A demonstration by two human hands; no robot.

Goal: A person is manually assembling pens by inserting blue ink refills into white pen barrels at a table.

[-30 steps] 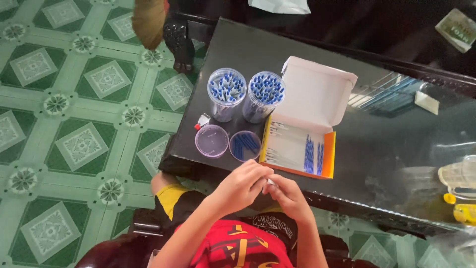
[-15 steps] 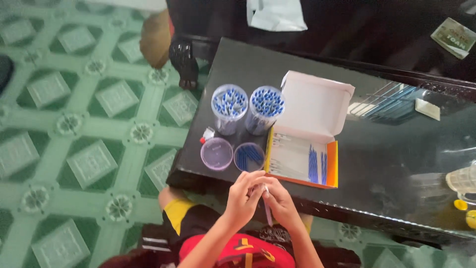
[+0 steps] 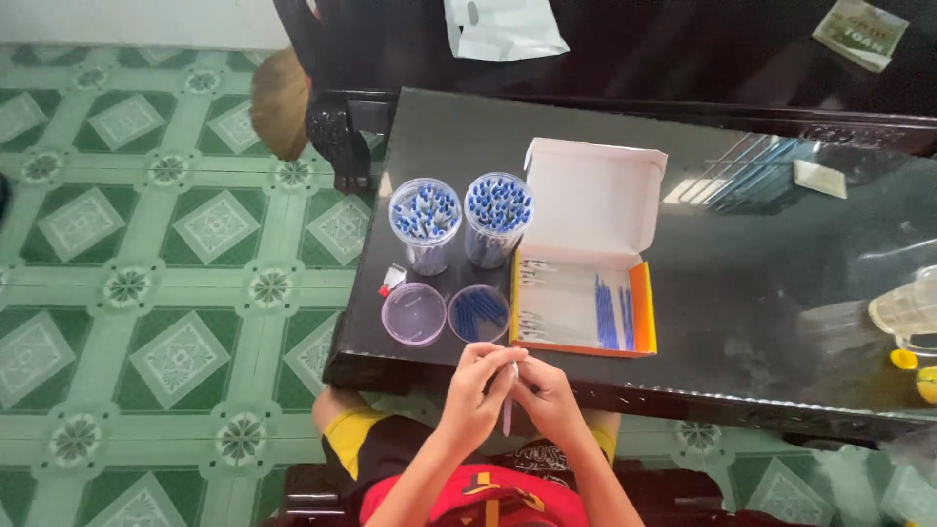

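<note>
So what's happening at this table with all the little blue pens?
A seated person holds a pen upright at the near edge of the dark table, left hand and right hand both pinching its top. In front lie an open box with a few blue pens, two clear tubs packed with pens, a round lid and a small dish of blue parts.

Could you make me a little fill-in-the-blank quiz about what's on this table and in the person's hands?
1. Both hands, the left hand and the right hand, hold one slim ____ between them.
2. The two tall clear jars stand ____ of the open cardboard box.
3. The lid nearest the loose cap is tinted ____.
4. The table top is dark and ____.

Missing words: pen; left; pink; glossy
</note>
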